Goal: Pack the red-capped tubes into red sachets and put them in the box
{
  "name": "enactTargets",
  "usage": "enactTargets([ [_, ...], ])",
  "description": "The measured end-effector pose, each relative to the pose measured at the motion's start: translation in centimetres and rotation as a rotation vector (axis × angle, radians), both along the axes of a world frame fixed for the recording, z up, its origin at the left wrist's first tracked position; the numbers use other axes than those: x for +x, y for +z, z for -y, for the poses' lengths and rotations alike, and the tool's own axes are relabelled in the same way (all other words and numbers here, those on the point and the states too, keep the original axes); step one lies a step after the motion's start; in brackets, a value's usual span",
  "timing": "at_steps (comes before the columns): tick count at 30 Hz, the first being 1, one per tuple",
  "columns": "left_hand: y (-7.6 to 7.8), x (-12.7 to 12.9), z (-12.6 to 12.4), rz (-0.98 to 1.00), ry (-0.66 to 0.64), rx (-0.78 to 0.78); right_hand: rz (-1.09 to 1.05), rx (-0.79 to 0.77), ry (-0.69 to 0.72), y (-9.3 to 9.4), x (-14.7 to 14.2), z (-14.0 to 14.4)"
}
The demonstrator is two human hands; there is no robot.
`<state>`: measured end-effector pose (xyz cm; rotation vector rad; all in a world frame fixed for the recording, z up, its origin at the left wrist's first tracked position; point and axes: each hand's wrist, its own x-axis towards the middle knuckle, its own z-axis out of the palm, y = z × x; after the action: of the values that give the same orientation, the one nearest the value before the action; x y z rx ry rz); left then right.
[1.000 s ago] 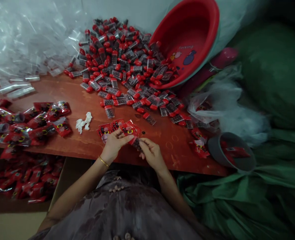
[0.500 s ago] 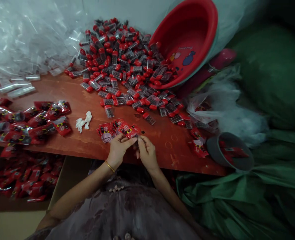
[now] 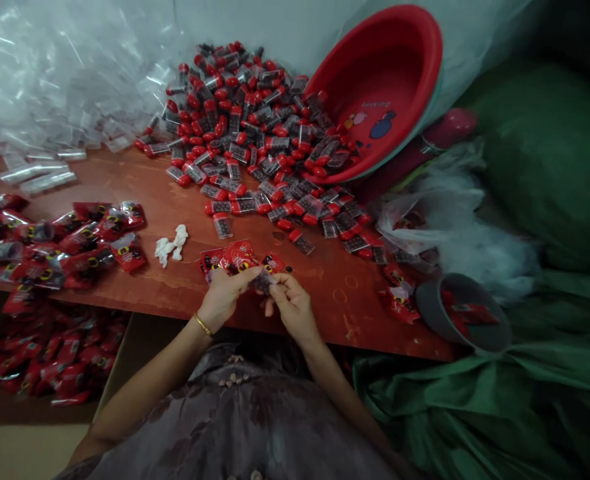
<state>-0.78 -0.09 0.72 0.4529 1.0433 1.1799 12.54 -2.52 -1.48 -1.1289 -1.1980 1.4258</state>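
Observation:
My left hand (image 3: 222, 297) and my right hand (image 3: 289, 303) meet at the near edge of the wooden table (image 3: 139, 293), both pinching one small clear packet (image 3: 263, 281) with a dark box inside. A few red printed packets (image 3: 235, 257) lie on the table just beyond my fingers. Farther back spreads a big heap of small clear boxes with red caps (image 3: 255, 133), spilling from a tipped red basin (image 3: 379, 87).
Filled red packets (image 3: 69, 243) pile up at the table's left, with more in a box (image 3: 39, 360) below. Clear empty bags (image 3: 49, 87) cover the back left. A white crumpled scrap (image 3: 171, 243) lies mid-table. A grey cup (image 3: 462, 313) and green cloth (image 3: 499, 400) sit at right.
My hands have drawn slightly closer together and nearer to me, with the packet now pinched between both. The view has shifted a little downward.

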Motion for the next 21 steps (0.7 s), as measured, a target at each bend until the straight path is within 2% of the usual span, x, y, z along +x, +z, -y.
enactTargets([
  [5,-0.6,-0.3,0.3,0.094,-0.062,-0.049,0.18,0.059,-0.063,-0.7,-2.3,-1.6],
  [7,-0.3,-1.8,-0.2,0.115,-0.07,-0.136,0.394,0.204,-0.107,-0.8,-2.7,-3.0],
  [9,0.4,-4.7,-1.3,0.126,-0.032,-0.206,0.693,0.392,-0.177,-0.8,-1.8,-5.0],
  [11,1.7,-8.8,-2.8,0.113,0.168,-0.182,0.987,0.503,-0.271,-0.8,0.4,-7.0],
  [13,2.9,-12.9,-4.3,0.097,0.435,-0.083,1.192,0.477,-0.338,-1.2,3.1,-8.6],
  [14,3.3,-14.4,-4.9,0.08,0.52,-0.05,1.26,0.447,-0.327,-1.5,4.3,-9.0],
  [15,3.5,-15.5,-5.3,0.065,0.55,-0.013,1.309,0.43,-0.299,-1.9,5.3,-9.0],
  [16,3.5,-15.9,-5.6,0.048,0.544,0.008,1.344,0.431,-0.294,-2.2,5.9,-8.8],
  [18,2.8,-14.6,-5.7,-0.038,0.506,0.052,1.381,0.481,-0.276,-2.8,5.9,-7.5],
  [19,2.0,-13.1,-5.5,-0.126,0.498,0.076,1.39,0.511,-0.259,-3.1,5.5,-6.6],
  [21,0.4,-9.1,-4.9,-0.417,0.384,0.213,1.403,0.536,-0.199,-3.5,4.2,-5.0],
])
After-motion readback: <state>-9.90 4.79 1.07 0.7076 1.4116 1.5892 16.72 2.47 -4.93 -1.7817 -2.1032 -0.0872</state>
